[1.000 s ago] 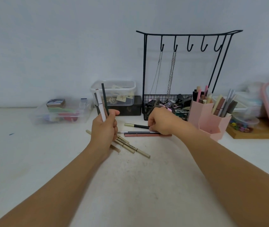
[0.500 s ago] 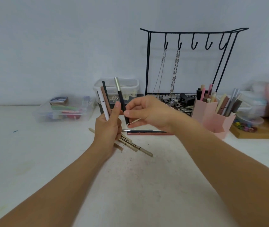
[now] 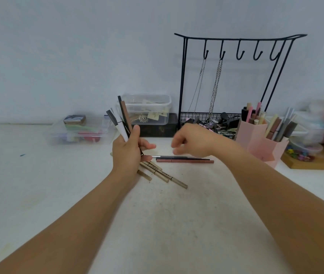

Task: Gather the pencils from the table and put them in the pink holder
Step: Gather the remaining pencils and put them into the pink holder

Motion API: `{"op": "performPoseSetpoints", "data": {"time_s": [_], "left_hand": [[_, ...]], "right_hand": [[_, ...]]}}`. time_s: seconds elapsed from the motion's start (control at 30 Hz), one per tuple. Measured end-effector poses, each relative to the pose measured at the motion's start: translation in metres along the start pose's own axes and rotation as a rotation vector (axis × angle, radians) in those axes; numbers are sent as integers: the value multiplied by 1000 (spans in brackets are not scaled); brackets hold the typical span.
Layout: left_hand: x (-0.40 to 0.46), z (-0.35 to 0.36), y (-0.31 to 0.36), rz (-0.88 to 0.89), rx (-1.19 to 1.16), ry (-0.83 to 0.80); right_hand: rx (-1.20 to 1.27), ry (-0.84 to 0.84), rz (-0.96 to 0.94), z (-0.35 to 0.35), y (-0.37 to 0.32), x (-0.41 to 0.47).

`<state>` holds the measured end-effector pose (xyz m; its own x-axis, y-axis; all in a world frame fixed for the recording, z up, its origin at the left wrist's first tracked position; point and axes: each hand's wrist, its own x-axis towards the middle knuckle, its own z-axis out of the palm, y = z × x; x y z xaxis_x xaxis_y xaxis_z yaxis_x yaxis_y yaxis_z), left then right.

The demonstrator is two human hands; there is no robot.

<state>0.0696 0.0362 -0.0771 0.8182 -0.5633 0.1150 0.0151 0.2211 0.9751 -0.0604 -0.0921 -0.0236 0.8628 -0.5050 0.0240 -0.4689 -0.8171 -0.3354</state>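
No brand or label can be read: the tan pencils (image 3: 163,174) carry dark print along their barrels, too small to make out, and the paper tags in the clear tub (image 3: 149,108) are blurred.

The table (image 3: 167,224) is white with grey scuffs and specks near its middle, and it runs back to a plain pale wall (image 3: 78,46).

The left hand (image 3: 126,155) is closed around a bundle of pencils (image 3: 120,120), held upright and fanned toward 11 o'clock: one white, one brown, others dark. The right hand (image 3: 194,142) hovers just above the table, blurred, fingers loosely curled and holding nothing. Just under it, two long pencils (image 3: 185,159), one dark and one reddish, lie side by side pointing 3 o'clock. The tan pencils lie in a loose cluster beside the left wrist, slanting toward 4 o'clock.

The pink holder (image 3: 260,141) stands at 3 o'clock from the right hand, near it, already packed with pens and pencils. A black wire rack (image 3: 236,39) with hooks and two hanging chains rises behind at 12 o'clock. A clear box (image 3: 78,131) sits at 9 o'clock from the left hand.
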Motion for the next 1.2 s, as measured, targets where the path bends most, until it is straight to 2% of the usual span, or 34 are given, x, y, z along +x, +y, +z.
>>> {"op": "performPoseSetpoints", "data": {"time_s": [0.07, 0.13, 0.57, 0.63, 0.8, 0.93, 1.03, 1.2], "left_hand": [[-2, 0, 0, 11, -13, -6], [-3, 0, 1, 10, -42, -19], [-2, 0, 0, -65, -37, -48], [-3, 0, 0, -62, -35, -91], [-8, 2, -1, -40, -22, -207], [-10, 6, 0, -28, -44, -235], [-11, 8, 1, -34, -44, -231], [-11, 8, 1, -76, -10, -240]], "right_hand": [[-106, -87, 77, -1, 15, 0], [-86, -135, 123, 0, 21, -2], [37, -116, 149, -1, 24, -4], [129, -80, 142, -6, 25, -4], [663, -40, 20, -18, 0, -11], [962, -23, -62, -16, -28, -15], [1036, -20, -45, -10, -38, -16], [903, 94, -20, 3, -40, -10]]}}
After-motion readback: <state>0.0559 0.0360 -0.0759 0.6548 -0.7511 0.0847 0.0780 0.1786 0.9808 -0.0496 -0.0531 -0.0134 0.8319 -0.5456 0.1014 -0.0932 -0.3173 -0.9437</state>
